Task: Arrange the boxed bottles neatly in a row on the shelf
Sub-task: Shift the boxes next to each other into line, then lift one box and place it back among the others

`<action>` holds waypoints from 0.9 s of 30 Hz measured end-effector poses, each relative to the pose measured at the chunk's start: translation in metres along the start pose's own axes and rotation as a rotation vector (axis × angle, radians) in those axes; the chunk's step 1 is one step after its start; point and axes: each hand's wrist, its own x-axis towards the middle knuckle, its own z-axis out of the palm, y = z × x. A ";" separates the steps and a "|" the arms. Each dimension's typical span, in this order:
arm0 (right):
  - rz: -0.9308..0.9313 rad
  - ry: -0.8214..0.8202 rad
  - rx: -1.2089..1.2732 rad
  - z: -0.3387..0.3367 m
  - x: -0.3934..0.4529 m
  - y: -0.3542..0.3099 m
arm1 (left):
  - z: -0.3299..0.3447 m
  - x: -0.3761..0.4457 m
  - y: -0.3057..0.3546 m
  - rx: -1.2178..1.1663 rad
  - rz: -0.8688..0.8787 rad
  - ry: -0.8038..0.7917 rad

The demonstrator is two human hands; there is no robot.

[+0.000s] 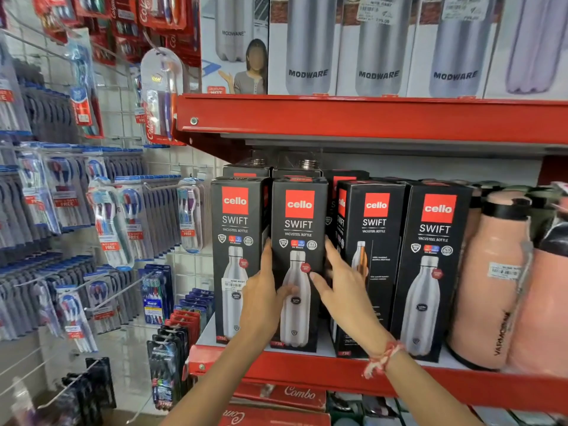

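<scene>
Several black Cello Swift bottle boxes stand upright on the red shelf (307,368). The second box from the left (299,229) is gripped on both sides: my left hand (262,298) holds its left edge, my right hand (344,282) its right edge. Close against its left stands the leftmost box (235,238). To the right, a third box (373,241) is turned at an angle with a gap before it, and a fourth box (433,259) faces forward. More black boxes (252,172) sit behind the front row.
Peach-coloured flasks (491,281) fill the shelf's right end. The red upper shelf (368,118) carries Modware boxes (307,44) close overhead. Toothbrush packs (113,222) hang on a wire grid to the left. Red Combo boxes (285,395) lie on the shelf below.
</scene>
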 end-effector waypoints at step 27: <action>-0.105 0.090 0.370 -0.097 -0.031 0.025 | 0.010 -0.021 0.071 -0.107 0.168 -0.251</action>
